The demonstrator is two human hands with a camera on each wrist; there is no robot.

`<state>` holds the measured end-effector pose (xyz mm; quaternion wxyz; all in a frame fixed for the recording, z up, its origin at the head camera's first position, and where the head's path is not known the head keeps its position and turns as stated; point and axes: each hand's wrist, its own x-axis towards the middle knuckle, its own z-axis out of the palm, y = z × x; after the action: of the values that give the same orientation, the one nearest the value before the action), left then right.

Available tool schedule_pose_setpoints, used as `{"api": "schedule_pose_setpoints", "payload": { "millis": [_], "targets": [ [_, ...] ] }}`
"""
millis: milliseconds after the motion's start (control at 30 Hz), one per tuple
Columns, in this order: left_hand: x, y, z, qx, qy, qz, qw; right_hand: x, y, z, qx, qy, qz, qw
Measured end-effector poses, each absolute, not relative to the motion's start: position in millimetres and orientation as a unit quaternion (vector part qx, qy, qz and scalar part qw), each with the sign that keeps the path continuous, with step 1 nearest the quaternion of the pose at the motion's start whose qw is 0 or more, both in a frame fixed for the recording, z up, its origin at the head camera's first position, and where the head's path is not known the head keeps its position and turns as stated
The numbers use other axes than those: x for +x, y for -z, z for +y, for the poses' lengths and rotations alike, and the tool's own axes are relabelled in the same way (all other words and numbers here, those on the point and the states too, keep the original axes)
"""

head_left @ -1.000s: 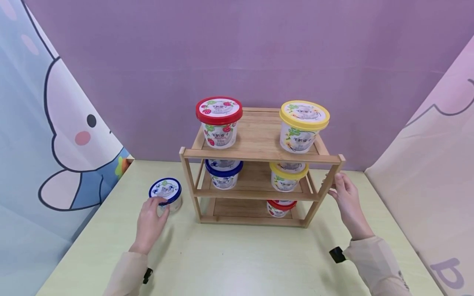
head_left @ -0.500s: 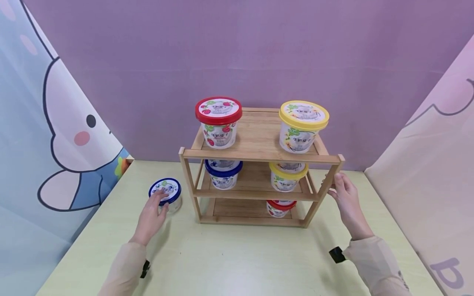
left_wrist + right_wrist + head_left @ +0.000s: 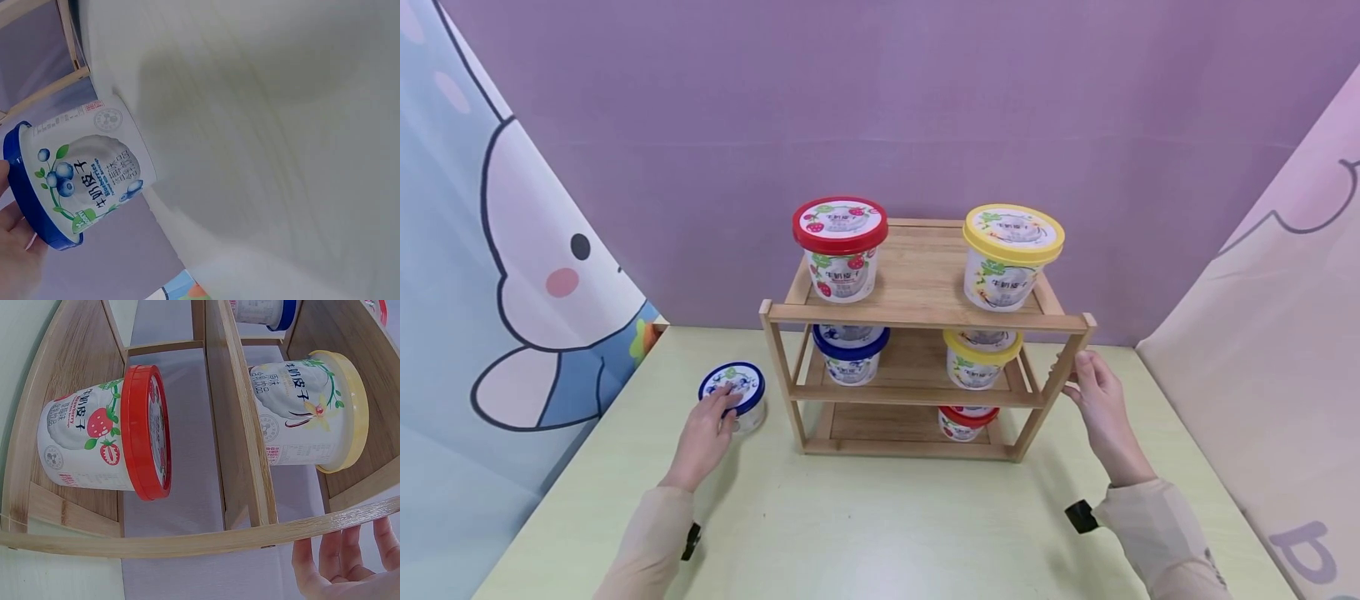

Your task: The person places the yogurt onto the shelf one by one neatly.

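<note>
On the table at the left stands a white tub [image 3: 748, 419] with a blue lid; blueberries are printed on the tub [image 3: 87, 169] in the left wrist view. My left hand [image 3: 700, 442] grips it by the lid, fingers over the top and thumb at the near rim. My right hand [image 3: 1103, 408] holds the right side post of a three-tier wooden rack [image 3: 917, 315], its fingertips [image 3: 12, 219] aside, behind the frame. In the right wrist view, several fingers [image 3: 350, 547] touch the rack's curved side rail.
The top tier bears a red-lidded tub [image 3: 842, 271] and a yellow-lidded tub [image 3: 1006, 279]. Below are a blue-lidded tub [image 3: 852, 367] and another yellow-lidded tub [image 3: 973, 371]. A red-lidded strawberry tub [image 3: 961, 427] sits on the bottom tier's right side. Purple cloth [image 3: 925, 100] hangs behind.
My left hand has moved forward slightly over the blue lid, and its thumb has closed in toward the rim. My right hand has kept its place on the rack.
</note>
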<state>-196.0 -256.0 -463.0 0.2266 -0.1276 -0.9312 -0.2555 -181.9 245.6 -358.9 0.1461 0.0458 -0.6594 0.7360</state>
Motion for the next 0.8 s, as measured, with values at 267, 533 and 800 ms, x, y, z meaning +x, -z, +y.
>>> {"api": "schedule_pose_setpoints", "payload": {
  "millis": [267, 533, 800],
  "targets": [
    [-201.1, 467.3, -255.2, -0.149, 0.206, -0.929, 0.269, -182.8, 359.8, 245.8, 0.046, -0.738, -0.657, 0.146],
    [-206.1, 467.9, -245.5, -0.136, 0.164, -0.936, 0.282, -182.5, 359.7, 245.8, 0.043, -0.735, -0.66, 0.146],
    [-211.0, 464.9, -231.9, -0.121, 0.134, -0.94, 0.291, -182.6, 360.0, 246.1, 0.045, -0.738, -0.658, 0.144]
  ]
}}
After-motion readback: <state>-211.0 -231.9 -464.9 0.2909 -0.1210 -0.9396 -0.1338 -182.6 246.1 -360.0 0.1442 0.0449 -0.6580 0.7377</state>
